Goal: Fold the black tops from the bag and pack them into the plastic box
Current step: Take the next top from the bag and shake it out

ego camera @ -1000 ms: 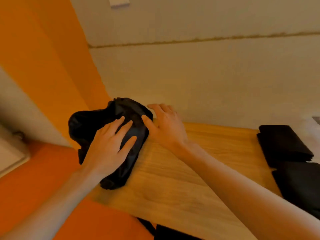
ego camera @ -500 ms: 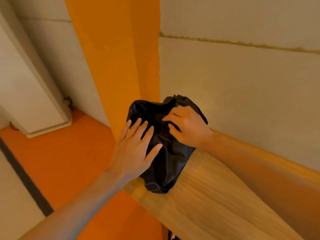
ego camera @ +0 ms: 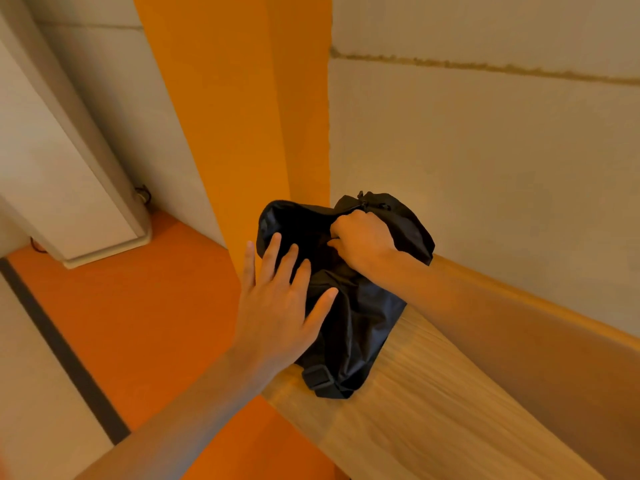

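Bag (ego camera: 363,334) at table (ego camera: 433,410) corner, under flat left hand (ego camera: 277,313) and clenched right hand (ego camera: 363,240).

The scene is taken by a single wide-angle camera worn on the head, aimed forward and steeply down. The left end of the wooden tabletop (ego camera: 433,393) is looked on from above and close by, its left edge caught near the middle of the frame under the black bag (ego camera: 360,327). Both forearms are seen coming in from the bottom and lower right, with the left hand (ego camera: 277,317) and right hand (ego camera: 363,240) at arm's reach from the lens. The orange floor (ego camera: 138,323) is taken in on the left, and the wall (ego camera: 485,150) behind the tabletop's far edge on the right.
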